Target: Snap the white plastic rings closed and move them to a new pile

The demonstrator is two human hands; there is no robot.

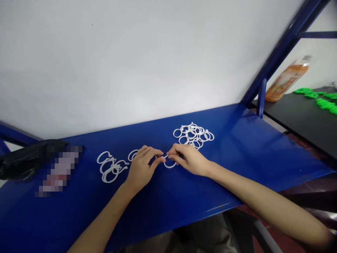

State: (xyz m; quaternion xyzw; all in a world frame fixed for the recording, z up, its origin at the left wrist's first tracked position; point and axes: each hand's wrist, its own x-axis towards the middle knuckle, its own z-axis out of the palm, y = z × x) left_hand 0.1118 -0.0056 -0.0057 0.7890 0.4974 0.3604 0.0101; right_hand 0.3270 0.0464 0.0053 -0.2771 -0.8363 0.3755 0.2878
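Note:
Between my two hands is a white plastic ring (170,166), its lower curve showing just above the blue table. My left hand (143,165) pinches the ring's left upper side with thumb and fingertips. On the other side, my right hand (188,158) pinches the ring near its top. Part of another white ring (132,154) shows behind my left hand. To the left lies a group of several opened white rings (110,172), with gaps in their loops. Beyond my right hand sits a pile of closed white rings (193,133).
The blue table (168,207) runs along a white wall. A black plastic bag (18,160) and a blurred-out packet (59,168) lie at the left. Blue frame posts (260,80) rise at the right. Behind them, a dark table holds an orange bottle (286,79) and green pieces (326,103).

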